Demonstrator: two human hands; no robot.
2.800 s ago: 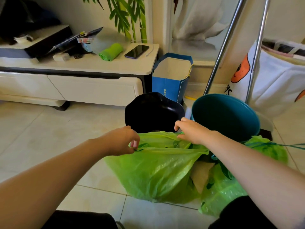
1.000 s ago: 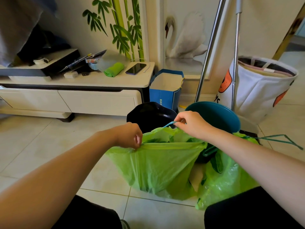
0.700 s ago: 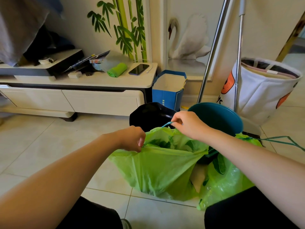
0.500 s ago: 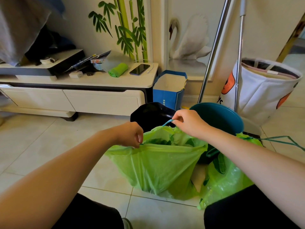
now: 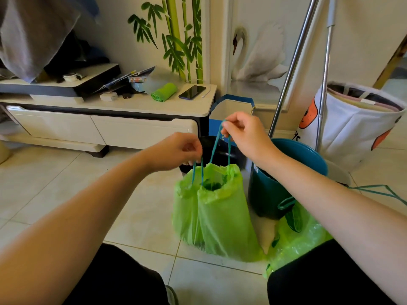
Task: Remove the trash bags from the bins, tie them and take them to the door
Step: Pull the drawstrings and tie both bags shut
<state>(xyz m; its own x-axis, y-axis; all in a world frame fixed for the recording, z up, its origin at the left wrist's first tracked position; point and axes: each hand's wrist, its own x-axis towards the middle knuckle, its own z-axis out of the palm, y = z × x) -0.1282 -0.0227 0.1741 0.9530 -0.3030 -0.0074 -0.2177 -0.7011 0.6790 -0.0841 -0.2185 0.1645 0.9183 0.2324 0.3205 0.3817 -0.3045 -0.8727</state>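
Now both grips pinched on cord (image 5: 220, 146): left hand (image 5: 176, 150), right hand (image 5: 244, 133). Bag (image 5: 218, 212) below, mouth half-cinched. Risk: uneven pull snaps thin cord, tears hem.

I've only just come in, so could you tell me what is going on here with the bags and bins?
A person is closing a green trash bag that stands on the tiled floor. The left hand and the right hand each pinch a loop of its teal drawstring, and the mouth is gathered but not yet tied. A black bin and a teal bin stand behind it; a second green bag lies by the teal bin.
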